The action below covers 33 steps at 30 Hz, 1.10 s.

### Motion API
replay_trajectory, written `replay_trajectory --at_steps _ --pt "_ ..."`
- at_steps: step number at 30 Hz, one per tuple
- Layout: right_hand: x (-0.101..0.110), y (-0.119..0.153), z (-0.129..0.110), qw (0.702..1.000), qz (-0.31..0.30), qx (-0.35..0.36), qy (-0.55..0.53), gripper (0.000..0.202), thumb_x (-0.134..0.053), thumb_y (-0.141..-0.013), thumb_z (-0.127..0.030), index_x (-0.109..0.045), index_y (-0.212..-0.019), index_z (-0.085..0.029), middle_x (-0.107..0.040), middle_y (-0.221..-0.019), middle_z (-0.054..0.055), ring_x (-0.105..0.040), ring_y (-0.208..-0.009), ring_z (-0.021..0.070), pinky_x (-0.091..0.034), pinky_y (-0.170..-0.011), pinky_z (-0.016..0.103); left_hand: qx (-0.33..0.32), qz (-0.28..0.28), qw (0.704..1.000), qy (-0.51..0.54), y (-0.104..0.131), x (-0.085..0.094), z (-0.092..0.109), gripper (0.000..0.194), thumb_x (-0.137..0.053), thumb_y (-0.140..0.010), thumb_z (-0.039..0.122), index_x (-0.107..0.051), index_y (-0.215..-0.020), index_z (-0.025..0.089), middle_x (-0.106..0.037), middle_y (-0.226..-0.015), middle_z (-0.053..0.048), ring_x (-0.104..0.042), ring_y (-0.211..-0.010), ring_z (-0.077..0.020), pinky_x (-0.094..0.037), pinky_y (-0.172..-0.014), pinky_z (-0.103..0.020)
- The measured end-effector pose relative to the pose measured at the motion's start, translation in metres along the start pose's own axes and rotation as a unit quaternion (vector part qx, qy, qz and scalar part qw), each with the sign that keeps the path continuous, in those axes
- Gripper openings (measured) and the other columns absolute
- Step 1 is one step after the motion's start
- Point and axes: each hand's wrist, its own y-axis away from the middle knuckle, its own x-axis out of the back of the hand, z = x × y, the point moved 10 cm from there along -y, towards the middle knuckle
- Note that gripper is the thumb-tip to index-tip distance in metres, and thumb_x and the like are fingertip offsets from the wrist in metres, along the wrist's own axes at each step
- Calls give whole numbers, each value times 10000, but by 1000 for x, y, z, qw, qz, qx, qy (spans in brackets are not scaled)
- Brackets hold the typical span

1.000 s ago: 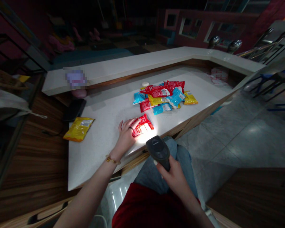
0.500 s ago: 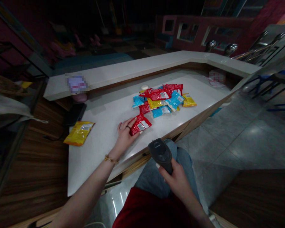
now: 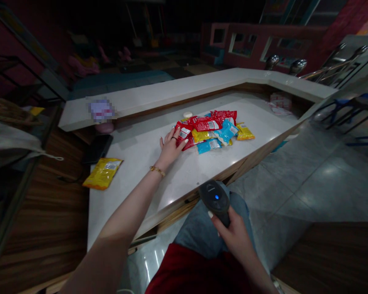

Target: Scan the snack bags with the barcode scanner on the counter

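At the near left side of a mixed pile of snack bags, my left hand (image 3: 171, 147) has its thumb and fingers around a red snack bag (image 3: 184, 131). That bag lies against the others. A red bag (image 3: 205, 123), a light blue bag (image 3: 226, 131) and a yellow bag (image 3: 245, 131) are among several in the pile. My right hand (image 3: 231, 230) is wrapped around the handle of a black barcode scanner (image 3: 214, 197). A blue light glows on top of the scanner, which is held over my lap beyond the counter's near edge.
A single yellow snack bag (image 3: 103, 173) lies at the left of the white counter (image 3: 131, 188). Behind it is a flat dark device (image 3: 98, 148). A raised ledge (image 3: 202, 81) borders the back. A small round white object (image 3: 188, 114) sits behind the pile.
My left hand has carried the red bag away from the near side, up against the pile. The scanner has shifted slightly right, and its blue light is now lit.
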Motion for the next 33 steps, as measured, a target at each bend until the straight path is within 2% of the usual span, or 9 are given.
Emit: replay_trajectory --at_steps 5,9,12,15,17,22,26,29,33 --pt "-4 3 6 1000 -18 -17 2 288 -673 -949 -468 -735 -1009 -193 -602 -558 -34 -587 -469 197 -473 -478 256 7 55 998 -39 58 42 -35 765 -559 -1038 535 -383 -1720 237 -298 -1820 -158 -292 -1681 -354 -121 -1366 -683" --pt "-7 3 3 1000 -28 -8 4 291 -666 -931 -469 -737 -1003 -195 -609 -572 -27 -593 -481 200 -474 -488 259 90 128 982 -105 117 94 -96 772 -623 -994 497 -435 -1684 207 -342 -1787 -217 -335 -1643 -440 -175 -1333 -747" --pt "-9 3 -2 999 -36 -4 4 280 -659 -920 -461 -739 -987 -200 -609 -570 -26 -610 -490 209 -484 -501 265 167 159 959 -164 153 127 -145 797 -622 -985 487 -435 -1661 108 -322 -1770 -287 -310 -1627 -522 -171 -1309 -786" --pt "-10 4 -4 999 -39 -9 6 293 -652 -925 -461 -745 -1009 -195 -621 -580 -23 -628 -502 219 -497 -517 274 214 160 944 -195 173 144 -179 794 -615 -981 481 -445 -1631 57 -390 -1705 -339 -363 -1572 -573 -185 -1277 -819" --pt "-10 5 -4 999 -42 -13 6 304 -648 -929 -465 -745 -1015 -191 -612 -572 -27 -624 -498 220 -487 -507 275 217 159 943 -198 177 148 -186 748 -614 -981 447 -478 -1610 67 -489 -1617 -357 -435 -1517 -564 -241 -1244 -825" --pt "-7 7 -3 999 -35 -11 0 300 -654 -929 -455 -739 -1029 -185 -608 -578 -33 -611 -488 209 -472 -494 265 197 164 947 -193 176 142 -162 608 -605 -987 383 -595 -1532 115 -642 -1429 -301 -560 -1384 -511 -371 -1182 -747" --pt "-5 8 -3 1000 -29 -9 0 302 -645 -935 -420 -749 -1077 -175 -614 -568 -34 -624 -502 216 -490 -512 268 146 166 963 -151 169 125 -114 598 -583 -1011 403 -573 -1565 177 -635 -1454 -238 -551 -1404 -456 -360 -1224 -664" --pt "-4 8 -5 1000 -24 -8 3 289 -644 -930 -409 -754 -1070 -180 -607 -556 -35 -628 -508 219 -495 -518 269 39 138 985 -96 155 99 -65 607 -602 -1012 426 -546 -1581 221 -633 -1491 -181 -558 -1395 -394 -368 -1237 -594" --pt "-3 5 -7 1000 -17 -12 -1 280 -648 -918 -410 -755 -1063 -196 -624 -581 -30 -627 -508 215 -499 -514 269 -101 22 994 -25 136 40 -8 623 -627 -1022 420 -511 -1612 259 -634 -1528 -138 -566 -1395 -328 -324 -1282 -541"
